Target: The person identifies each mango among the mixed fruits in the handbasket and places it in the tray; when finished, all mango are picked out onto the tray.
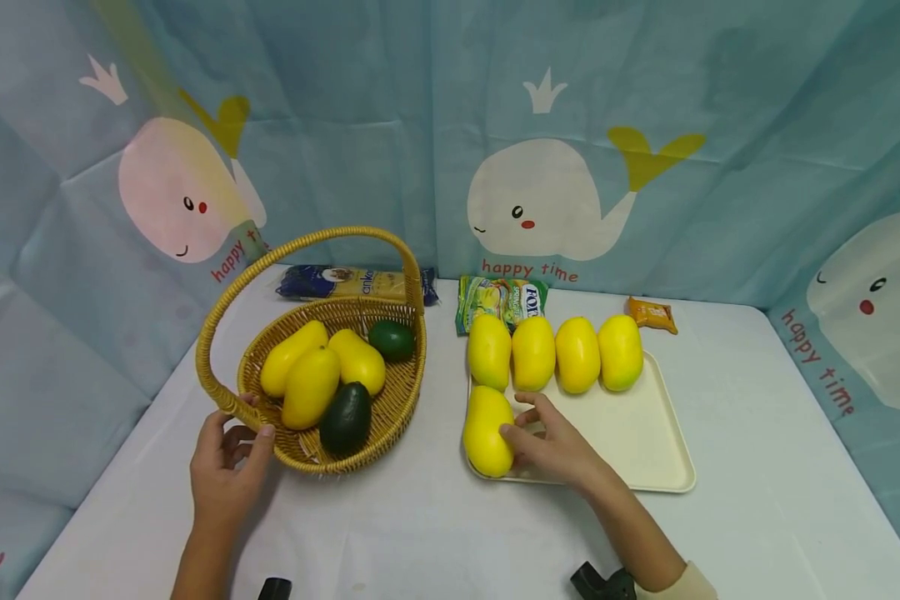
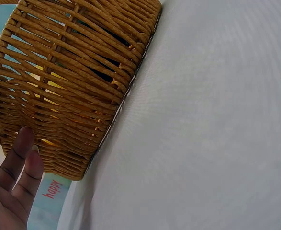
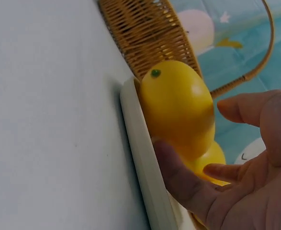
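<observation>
My left hand (image 1: 228,467) holds the near left rim of a wicker basket (image 1: 397,417), at the foot of its arched handle. Inside lie three yellow mangoes (image 1: 311,387) and two dark green avocados (image 1: 347,419). In the left wrist view the fingers (image 2: 32,172) meet the woven side. My right hand (image 1: 551,446) is at a mango (image 1: 487,432) in the near left corner of a cream tray (image 1: 637,437). Its thumb and fingers are spread loosely beside that mango, not closed round it. Several more mangoes (image 1: 577,354) line the tray's far edge.
Behind the basket lies a blue and yellow pasta packet (image 1: 345,282). A green snack bag (image 1: 495,300) is behind the tray, and a small orange packet (image 1: 652,315) lies at the back right. A whale-print curtain (image 1: 390,183) borders the white table (image 1: 390,533).
</observation>
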{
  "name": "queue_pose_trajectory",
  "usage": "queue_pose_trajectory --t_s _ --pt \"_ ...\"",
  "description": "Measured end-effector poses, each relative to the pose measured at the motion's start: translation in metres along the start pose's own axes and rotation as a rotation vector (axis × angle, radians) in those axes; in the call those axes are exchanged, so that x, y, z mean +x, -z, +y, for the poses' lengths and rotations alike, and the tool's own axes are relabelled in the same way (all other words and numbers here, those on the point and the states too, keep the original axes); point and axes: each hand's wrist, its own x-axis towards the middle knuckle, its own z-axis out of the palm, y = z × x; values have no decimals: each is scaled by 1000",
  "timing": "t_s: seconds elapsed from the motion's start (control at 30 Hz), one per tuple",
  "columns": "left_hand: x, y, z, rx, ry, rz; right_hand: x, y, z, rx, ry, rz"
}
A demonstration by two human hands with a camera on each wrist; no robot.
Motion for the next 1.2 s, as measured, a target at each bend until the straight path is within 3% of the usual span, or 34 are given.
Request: queue_pose_trajectory --t_s 0.13,0.43,0.57,0.77,1.03,1.2 --pt "0 0 4 -11 5 0 2 7 0 -26 39 2" --pt "-2 1 -22 -28 -7 -5 4 17 -17 -160 116 58" --pt "-3 1 -23 -34 -18 -5 8 16 -28 -207 146 75" --pt "-2 1 -18 -6 -5 3 20 5 -52 -238 274 101" --pt "-1 1 -15 10 -13 8 50 -29 -90 -295 404 -25" --pt "-2 2 -17 -3 8 -3 72 -55 -113 -416 488 -132"
